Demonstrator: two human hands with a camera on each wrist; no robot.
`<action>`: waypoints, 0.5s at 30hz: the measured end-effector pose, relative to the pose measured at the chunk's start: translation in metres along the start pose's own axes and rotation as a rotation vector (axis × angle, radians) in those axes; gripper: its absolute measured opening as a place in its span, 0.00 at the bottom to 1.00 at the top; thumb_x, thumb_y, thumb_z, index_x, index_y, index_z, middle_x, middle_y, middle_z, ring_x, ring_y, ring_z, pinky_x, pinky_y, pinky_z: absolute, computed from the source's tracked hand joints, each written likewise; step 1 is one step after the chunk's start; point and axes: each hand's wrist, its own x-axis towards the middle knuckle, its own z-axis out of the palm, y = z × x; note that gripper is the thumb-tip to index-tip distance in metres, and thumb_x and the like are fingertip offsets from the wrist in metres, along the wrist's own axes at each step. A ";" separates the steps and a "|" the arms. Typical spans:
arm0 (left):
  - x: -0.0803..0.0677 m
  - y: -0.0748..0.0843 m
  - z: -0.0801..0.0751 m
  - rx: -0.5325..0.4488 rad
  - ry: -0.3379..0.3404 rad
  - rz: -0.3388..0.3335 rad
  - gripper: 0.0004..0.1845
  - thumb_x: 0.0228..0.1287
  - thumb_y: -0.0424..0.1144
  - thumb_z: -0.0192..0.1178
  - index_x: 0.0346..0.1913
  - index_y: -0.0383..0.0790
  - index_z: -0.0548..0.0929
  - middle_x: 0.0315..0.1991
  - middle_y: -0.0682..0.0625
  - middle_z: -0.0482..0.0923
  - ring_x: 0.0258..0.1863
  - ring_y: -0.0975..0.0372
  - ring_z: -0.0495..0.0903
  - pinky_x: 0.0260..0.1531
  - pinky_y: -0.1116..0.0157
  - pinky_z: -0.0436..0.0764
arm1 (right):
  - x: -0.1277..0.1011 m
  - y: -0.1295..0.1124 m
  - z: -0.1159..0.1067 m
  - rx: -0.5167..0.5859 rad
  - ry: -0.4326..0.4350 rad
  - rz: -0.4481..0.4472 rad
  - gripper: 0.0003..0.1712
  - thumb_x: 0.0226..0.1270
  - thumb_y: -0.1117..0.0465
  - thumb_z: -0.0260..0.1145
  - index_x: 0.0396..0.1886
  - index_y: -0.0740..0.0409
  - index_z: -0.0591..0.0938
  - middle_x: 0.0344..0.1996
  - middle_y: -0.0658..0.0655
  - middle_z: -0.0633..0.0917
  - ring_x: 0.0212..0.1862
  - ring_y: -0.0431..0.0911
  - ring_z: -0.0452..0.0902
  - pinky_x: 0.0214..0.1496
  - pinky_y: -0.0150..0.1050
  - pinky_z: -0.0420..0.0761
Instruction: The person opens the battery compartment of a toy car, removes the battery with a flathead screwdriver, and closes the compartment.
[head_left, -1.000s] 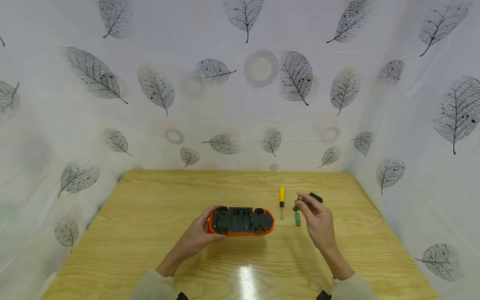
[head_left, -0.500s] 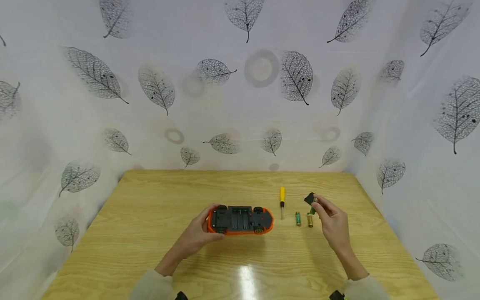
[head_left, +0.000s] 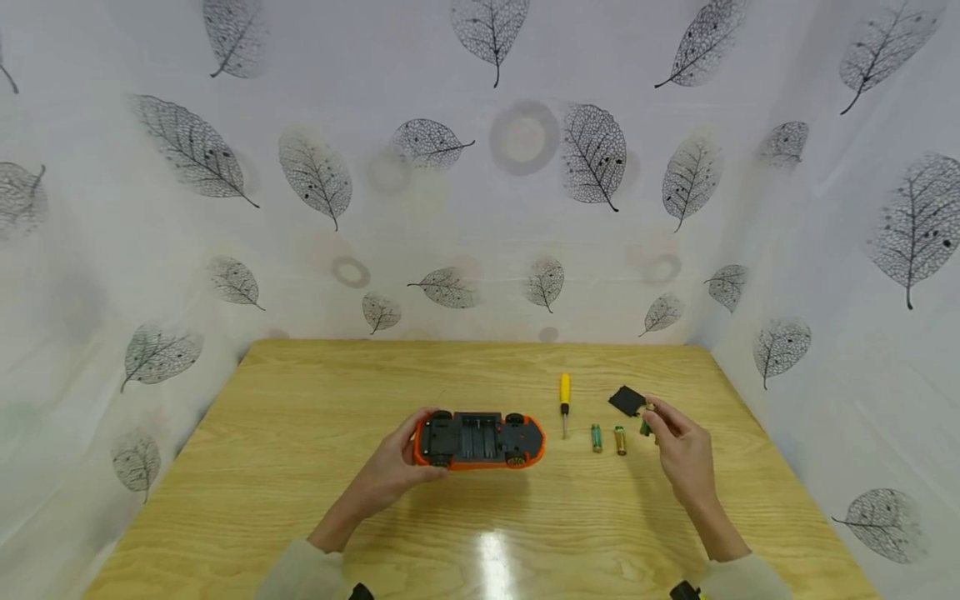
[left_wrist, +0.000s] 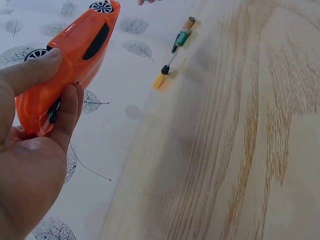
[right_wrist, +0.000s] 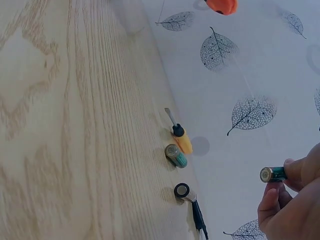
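My left hand (head_left: 390, 467) grips an orange toy car (head_left: 442, 437) by one end, fingers and thumb on opposite sides. In the head view its black underside faces up, with an uncovered battery compartment (head_left: 480, 438) in which no battery shows. To the right, my right hand (head_left: 686, 458) pinches a green battery (right_wrist: 272, 174) with a gold end between thumb and fingers, held above the table. Just left of that hand lies a flat black cover (head_left: 626, 400). Two batteries, one green (head_left: 596, 437) and one mostly gold (head_left: 620, 441), lie side by side nearer me.
A yellow-handled screwdriver (head_left: 565, 393) lies left of the loose batteries, its metal tip towards me. The wooden table (head_left: 322, 383) ends at a white leaf-patterned curtain (head_left: 480, 208) behind and at the sides.
My right hand has moved right with a battery. The gold battery and more of the black cover have come into sight where the hand was. My left hand and the car barely move.
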 end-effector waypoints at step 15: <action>-0.002 0.000 -0.001 0.006 0.000 0.002 0.47 0.63 0.22 0.69 0.79 0.31 0.54 0.74 0.26 0.56 0.66 0.42 0.74 0.53 0.61 0.84 | 0.004 0.008 -0.007 -0.051 -0.106 0.123 0.24 0.81 0.58 0.61 0.68 0.68 0.78 0.50 0.67 0.83 0.30 0.39 0.69 0.25 0.31 0.70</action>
